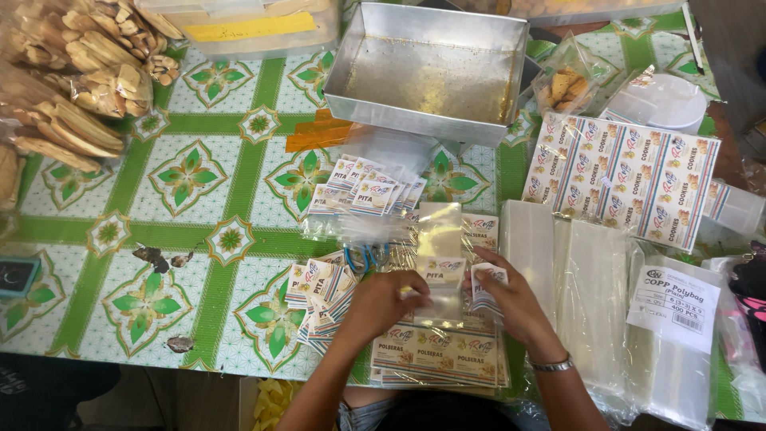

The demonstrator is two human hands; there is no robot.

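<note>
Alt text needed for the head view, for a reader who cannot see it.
Two bare hands, left hand and right hand, hold a small clear plastic bag with a label inside, over sheets of printed labels on a green-patterned tablecloth. Around them lie loose labels, stacks of clear bags, an empty metal tray and bagged biscuits.

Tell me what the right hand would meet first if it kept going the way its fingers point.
The right hand points up and left, toward the small clear bag held by the left hand. It would likely meet that bag first; beyond lie the bagged label stacks, though depth is unclear.
</note>
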